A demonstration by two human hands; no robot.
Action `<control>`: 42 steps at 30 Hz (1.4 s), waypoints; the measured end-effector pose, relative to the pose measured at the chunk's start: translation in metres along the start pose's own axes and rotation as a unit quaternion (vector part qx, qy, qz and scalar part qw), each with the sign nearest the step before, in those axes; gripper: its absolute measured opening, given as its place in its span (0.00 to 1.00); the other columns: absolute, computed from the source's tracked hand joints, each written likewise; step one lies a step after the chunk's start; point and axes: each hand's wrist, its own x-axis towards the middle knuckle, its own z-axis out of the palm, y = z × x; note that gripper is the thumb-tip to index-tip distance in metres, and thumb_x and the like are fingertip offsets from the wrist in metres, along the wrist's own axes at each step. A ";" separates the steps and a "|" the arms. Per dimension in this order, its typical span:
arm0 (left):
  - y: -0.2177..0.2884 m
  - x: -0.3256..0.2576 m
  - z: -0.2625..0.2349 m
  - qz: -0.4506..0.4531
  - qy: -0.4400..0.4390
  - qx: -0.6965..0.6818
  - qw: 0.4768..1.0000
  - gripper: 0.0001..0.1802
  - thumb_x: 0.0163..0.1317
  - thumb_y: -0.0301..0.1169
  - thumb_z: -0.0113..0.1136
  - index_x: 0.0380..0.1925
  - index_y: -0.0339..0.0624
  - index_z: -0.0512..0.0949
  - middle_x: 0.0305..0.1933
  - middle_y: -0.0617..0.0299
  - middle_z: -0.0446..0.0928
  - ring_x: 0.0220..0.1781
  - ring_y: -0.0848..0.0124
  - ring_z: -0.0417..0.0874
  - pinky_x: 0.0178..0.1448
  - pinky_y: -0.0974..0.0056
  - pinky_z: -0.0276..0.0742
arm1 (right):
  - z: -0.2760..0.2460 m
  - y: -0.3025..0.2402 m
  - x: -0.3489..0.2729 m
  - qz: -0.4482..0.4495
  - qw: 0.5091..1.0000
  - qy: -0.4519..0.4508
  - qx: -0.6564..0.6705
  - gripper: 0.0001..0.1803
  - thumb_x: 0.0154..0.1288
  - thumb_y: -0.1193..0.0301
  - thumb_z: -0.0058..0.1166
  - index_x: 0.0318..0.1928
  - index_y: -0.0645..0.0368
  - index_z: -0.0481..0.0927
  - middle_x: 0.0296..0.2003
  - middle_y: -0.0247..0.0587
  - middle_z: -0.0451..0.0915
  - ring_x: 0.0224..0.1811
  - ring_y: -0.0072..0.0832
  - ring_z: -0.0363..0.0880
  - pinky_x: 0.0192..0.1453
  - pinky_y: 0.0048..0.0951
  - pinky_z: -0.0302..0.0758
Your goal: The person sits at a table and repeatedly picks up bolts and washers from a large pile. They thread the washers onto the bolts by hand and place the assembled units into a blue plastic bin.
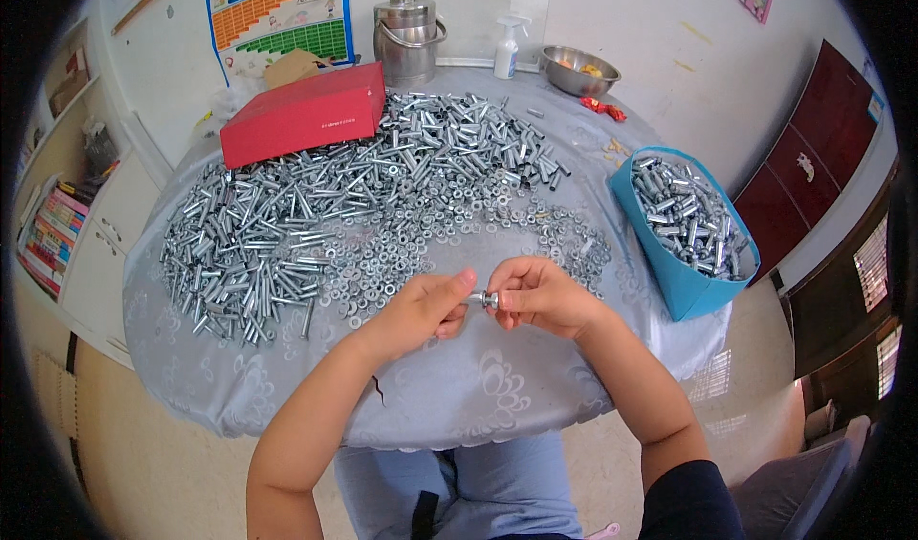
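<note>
My left hand [426, 306] and my right hand [540, 294] meet above the near part of a round table covered with a pale blue cloth [459, 387]. Between their fingertips they pinch a small silver bolt [488, 299] with a washer or nut on it. Just beyond the hands lies a wide spread of loose silver washers [411, 244]. Further out a big heap of silver bolts [316, 196] covers the left and middle of the table.
A blue bag [684, 287] full of assembled bolts stands at the right edge. A red box [304, 112] lies at the back left. A steel pot [408, 26], a spray bottle [507, 48] and a metal bowl [579, 70] stand by the wall.
</note>
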 end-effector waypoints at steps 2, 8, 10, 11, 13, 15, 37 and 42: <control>-0.001 0.001 -0.002 0.002 -0.014 -0.011 1.000 0.27 0.62 0.53 0.44 0.13 0.44 0.62 0.14 0.70 0.58 0.16 0.80 0.59 0.21 0.74 0.54 | 0.000 0.000 0.000 0.003 1.000 -0.003 0.001 0.09 0.56 0.72 0.57 0.37 0.61 0.74 0.27 0.34 0.77 0.26 0.20 0.74 0.29 0.19 0.69; -0.001 -0.001 0.001 0.003 -0.001 -0.008 1.000 0.28 0.64 0.51 0.40 0.11 0.45 0.60 0.13 0.70 0.56 0.16 0.79 0.58 0.22 0.71 0.56 | 0.006 0.000 0.000 0.007 1.000 -0.009 0.012 0.10 0.56 0.70 0.57 0.36 0.60 0.73 0.26 0.32 0.75 0.26 0.20 0.73 0.29 0.19 0.69; -0.002 0.001 0.001 0.006 -0.003 -0.016 1.000 0.27 0.64 0.51 0.40 0.12 0.46 0.59 0.13 0.70 0.56 0.16 0.79 0.58 0.21 0.71 0.56 | 0.005 0.001 0.000 0.005 1.000 -0.008 0.024 0.10 0.57 0.70 0.56 0.36 0.60 0.72 0.27 0.32 0.75 0.26 0.20 0.73 0.29 0.19 0.68; -0.003 0.002 0.001 0.007 -0.005 -0.019 1.000 0.27 0.64 0.51 0.40 0.12 0.46 0.59 0.13 0.70 0.56 0.16 0.79 0.58 0.21 0.71 0.56 | 0.005 0.002 0.000 0.004 0.999 -0.004 0.033 0.10 0.57 0.69 0.56 0.36 0.60 0.72 0.27 0.32 0.75 0.25 0.20 0.73 0.29 0.19 0.68; -0.004 0.002 0.001 0.002 0.023 -0.061 0.998 0.25 0.63 0.50 0.44 0.14 0.46 0.61 0.14 0.70 0.57 0.16 0.79 0.57 0.21 0.72 0.55 | 0.007 0.000 0.001 -0.017 1.000 0.026 -0.002 0.09 0.58 0.69 0.55 0.37 0.60 0.73 0.28 0.32 0.75 0.26 0.19 0.73 0.28 0.18 0.67; -0.006 0.004 0.001 -0.011 0.054 -0.090 0.994 0.24 0.62 0.49 0.46 0.15 0.46 0.62 0.15 0.70 0.57 0.16 0.80 0.57 0.21 0.73 0.54 | 0.012 -0.005 0.001 -0.053 0.991 0.083 -0.089 0.10 0.59 0.70 0.54 0.39 0.59 0.73 0.29 0.32 0.75 0.26 0.18 0.73 0.28 0.17 0.66; -0.016 0.010 -0.007 -0.036 0.073 -0.049 0.995 0.23 0.61 0.50 0.48 0.16 0.45 0.62 0.15 0.70 0.58 0.16 0.79 0.58 0.21 0.71 0.56 | 0.023 0.000 -0.004 -0.100 0.865 0.112 -0.478 0.20 0.65 0.59 0.44 0.23 0.63 0.73 0.14 0.33 0.68 0.18 0.18 0.64 0.24 0.24 0.64; -0.014 0.009 -0.004 -0.012 0.072 -0.014 0.997 0.26 0.61 0.52 0.46 0.14 0.43 0.64 0.11 0.69 0.60 0.14 0.80 0.58 0.18 0.73 0.52 | 0.023 -0.002 -0.006 0.004 0.919 0.121 -0.375 0.22 0.64 0.59 0.44 0.20 0.63 0.73 0.14 0.33 0.67 0.18 0.18 0.63 0.23 0.23 0.62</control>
